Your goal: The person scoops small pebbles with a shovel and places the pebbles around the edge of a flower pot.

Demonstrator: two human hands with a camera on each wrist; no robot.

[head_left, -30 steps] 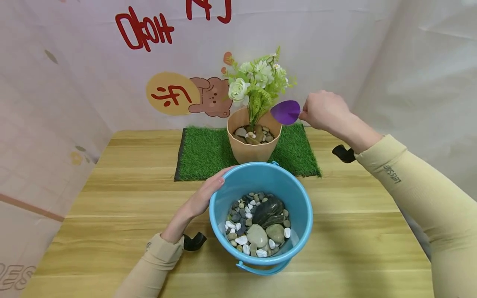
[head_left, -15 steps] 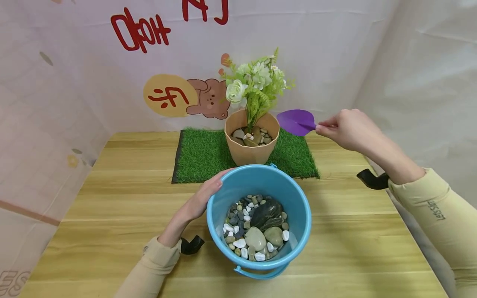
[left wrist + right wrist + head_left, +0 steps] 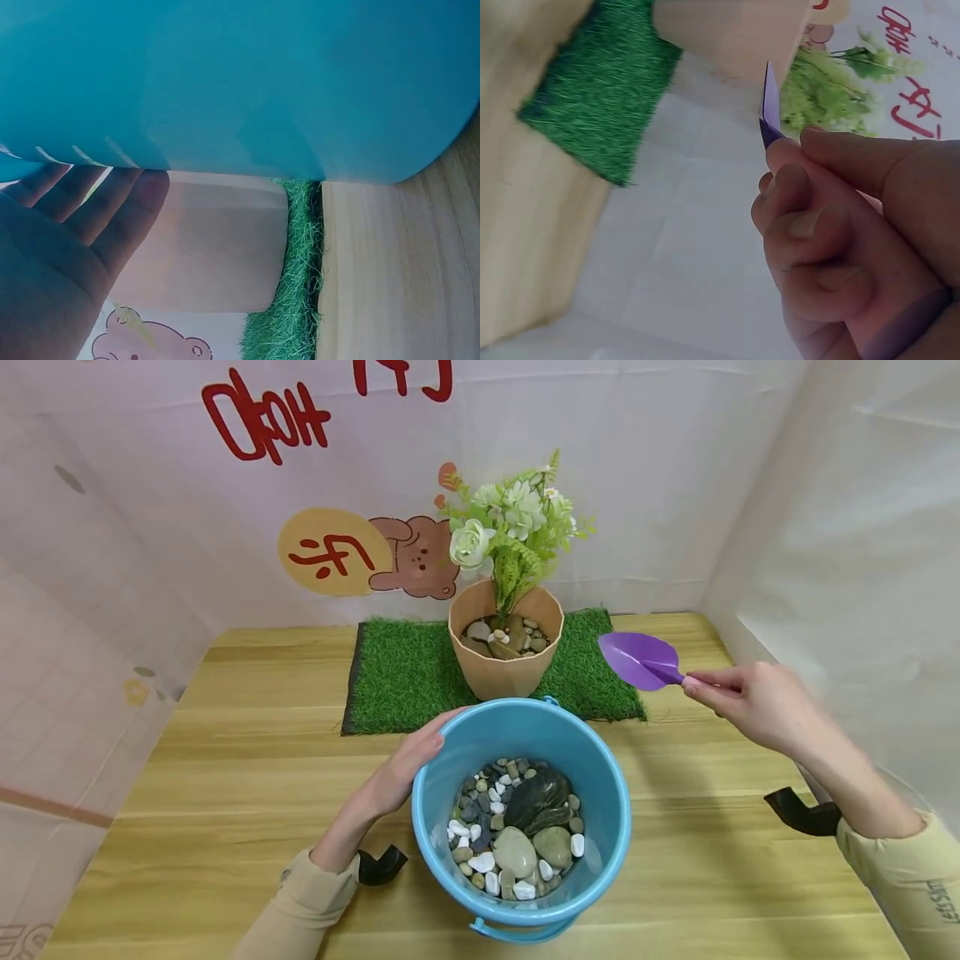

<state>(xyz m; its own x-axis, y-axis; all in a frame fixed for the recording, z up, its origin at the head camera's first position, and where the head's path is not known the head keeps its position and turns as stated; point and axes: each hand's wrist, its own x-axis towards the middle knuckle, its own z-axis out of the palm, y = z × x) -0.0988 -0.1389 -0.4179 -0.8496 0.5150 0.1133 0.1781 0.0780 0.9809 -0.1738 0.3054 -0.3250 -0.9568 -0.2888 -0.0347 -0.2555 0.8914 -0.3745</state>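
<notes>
My left hand rests against the left side of a blue bucket, thumb side near the rim. In the left wrist view its fingers lie fairly straight along the outer wall. Inside the bucket are stones of mixed sizes, white, grey and black. My right hand grips a small garden trowel with a purple blade, held up to the right of the bucket. The right wrist view shows its pink handle with fingers curled round it. No stones are visible on the blade.
Behind the bucket stands a peach flowerpot with white flowers and stones in it. It sits on a green artificial grass mat. The wooden table meets fabric walls at the back and sides.
My right hand has moved away from the flowerpot, right and down towards me, taking the trowel along and turning its blade flatter. The left hand stays at the bucket.
</notes>
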